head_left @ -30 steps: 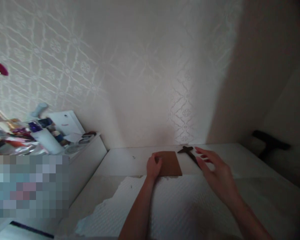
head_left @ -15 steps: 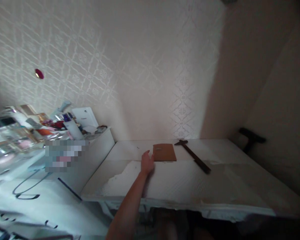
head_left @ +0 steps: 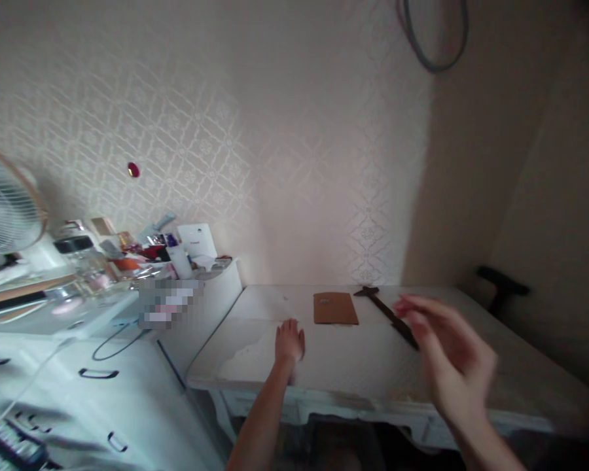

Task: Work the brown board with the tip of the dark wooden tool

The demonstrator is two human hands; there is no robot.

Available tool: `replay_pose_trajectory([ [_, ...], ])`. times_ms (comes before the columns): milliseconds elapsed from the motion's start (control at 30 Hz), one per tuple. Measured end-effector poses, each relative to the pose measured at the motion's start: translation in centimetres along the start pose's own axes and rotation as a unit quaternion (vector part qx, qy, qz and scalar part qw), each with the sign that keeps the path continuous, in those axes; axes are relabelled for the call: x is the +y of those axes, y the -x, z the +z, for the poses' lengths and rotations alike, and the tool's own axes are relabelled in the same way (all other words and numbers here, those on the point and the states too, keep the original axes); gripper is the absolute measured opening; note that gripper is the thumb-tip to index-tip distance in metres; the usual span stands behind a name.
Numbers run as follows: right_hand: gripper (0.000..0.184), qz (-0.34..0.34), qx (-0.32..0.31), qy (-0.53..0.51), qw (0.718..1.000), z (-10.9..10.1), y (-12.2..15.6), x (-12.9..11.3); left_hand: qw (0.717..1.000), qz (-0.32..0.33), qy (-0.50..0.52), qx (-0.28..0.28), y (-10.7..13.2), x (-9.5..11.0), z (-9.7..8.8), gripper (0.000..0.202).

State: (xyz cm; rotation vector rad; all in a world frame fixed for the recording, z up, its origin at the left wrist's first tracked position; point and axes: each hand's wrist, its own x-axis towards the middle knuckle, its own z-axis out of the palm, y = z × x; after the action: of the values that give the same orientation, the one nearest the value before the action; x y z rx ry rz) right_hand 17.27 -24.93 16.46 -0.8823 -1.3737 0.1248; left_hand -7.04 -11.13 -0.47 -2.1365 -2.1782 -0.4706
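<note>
My left hand (head_left: pixel 289 341) lies on the white table with its fingers stretched out, holding nothing. Just beyond it, to the right and apart from it, is a flat brown square piece (head_left: pixel 336 309), perhaps leather or card. A small pale mark or object (head_left: pixel 324 301) shows near its upper left. To the right of the square lies a dark hammer (head_left: pixel 380 307), head toward the wall. My right hand (head_left: pixel 454 360) is raised in front of the hammer's handle and hides its end. Its thumb and fingertips are pinched together, slightly blurred; anything between them is too small to make out.
A white drawer cabinet (head_left: pixel 98 374) on the left carries bottles, a white box (head_left: pixel 197 240) and a fan (head_left: pixel 7 203). The white table (head_left: pixel 363 366) meets a patterned wall behind. A dark T-shaped handle (head_left: pixel 503 281) rises at the right, and a cable loop (head_left: pixel 434 69) hangs above.
My left hand has drawn back from the brown square toward me and flattened on the table. My right hand has come into view at the right. The camera view has shifted left.
</note>
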Motion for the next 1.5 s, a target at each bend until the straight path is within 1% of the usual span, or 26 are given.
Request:
replay_pose_trajectory([
  [33, 0.026, -0.004, -0.004, 0.023, 1.0, 1.1, -0.5, 1.6, 1.0, 0.0, -0.002, -0.001, 0.0, 0.0, 0.0, 0.035],
  [67, 0.029, -0.007, -0.019, 0.065, 0.998, 2.3, -0.9, 3.7, 1.0, -0.001, -0.002, -0.002, 0.0, 0.1, -0.1, 0.035],
  [100, 0.034, -0.009, -0.045, 0.123, 0.991, 3.4, -1.1, 6.2, 1.0, -0.004, -0.001, -0.003, 0.0, 0.1, -0.1, 0.035],
  [167, 0.044, -0.011, -0.098, 0.235, 0.967, 5.2, -0.4, 11.8, 1.0, -0.008, 0.001, -0.006, 0.1, 0.1, -0.2, 0.036],
  [233, 0.049, 0.007, -0.167, 0.337, 0.926, 6.3, 1.6, 17.1, 1.0, -0.01, 0.003, -0.007, 0.2, 0.1, -0.3, 0.037],
  [300, 0.049, 0.057, -0.236, 0.429, 0.87, 6.7, 4.1, 20.9, 1.0, -0.009, 0.007, -0.006, 0.3, 0.1, -0.3, 0.037],
  [367, 0.051, 0.097, -0.294, 0.482, 0.819, 6.7, 6.4, 23.2, 1.0, -0.007, 0.012, -0.007, 0.4, 0.1, -0.2, 0.038],
  [400, 0.051, 0.111, -0.309, 0.499, 0.802, 6.7, 7.2, 23.8, 1.0, -0.006, 0.015, -0.008, 0.4, 0.1, -0.1, 0.039],
  [433, 0.052, 0.112, -0.322, 0.508, 0.791, 6.6, 7.7, 24.2, 1.0, -0.005, 0.017, -0.01, 0.4, 0.1, -0.1, 0.039],
  [500, 0.052, 0.107, -0.336, 0.518, 0.779, 6.5, 8.2, 24.4, 1.0, -0.005, 0.02, -0.015, 0.5, 0.0, -0.2, 0.04],
  [633, 0.051, 0.092, -0.338, 0.528, 0.773, 6.4, 7.9, 24.0, 0.999, -0.005, 0.023, -0.027, 0.4, -0.1, -0.4, 0.039],
  [733, 0.05, 0.089, -0.328, 0.53, 0.777, 6.4, 7.8, 23.8, 0.999, -0.014, 0.03, -0.021, -0.2, -0.3, -0.4, 0.04],
  [900, 0.051, 0.08, -0.324, 0.529, 0.78, 6.2, 8.1, 24.0, 0.999, -0.042, 0.028, -0.011, -2.9, -1.2, -0.4, 0.04],
  [1067, 0.051, 0.064, -0.316, 0.54, 0.778, 6.1, 8.3, 24.4, 0.998, -0.062, 0.0, -0.003, -5.9, -2.8, 0.0, 0.04],
  [1233, 0.05, 0.05, -0.3, 0.545, 0.781, 6.0, 8.3, 24.4, 0.997, -0.069, -0.022, -0.012, -8.5, -4.5, 0.7, 0.043],
  [1400, 0.052, 0.039, -0.295, 0.539, 0.788, 5.9, 8.4, 24.5, 0.998, -0.051, -0.02, -0.043, -10.8, -5.0, 1.2, 0.046],
  [1500, 0.052, 0.043, -0.289, 0.536, 0.792, 5.8, 8.5, 24.7, 0.999, -0.019, -0.005, -0.048, -11.9, -5.0, 1.3, 0.045],
])
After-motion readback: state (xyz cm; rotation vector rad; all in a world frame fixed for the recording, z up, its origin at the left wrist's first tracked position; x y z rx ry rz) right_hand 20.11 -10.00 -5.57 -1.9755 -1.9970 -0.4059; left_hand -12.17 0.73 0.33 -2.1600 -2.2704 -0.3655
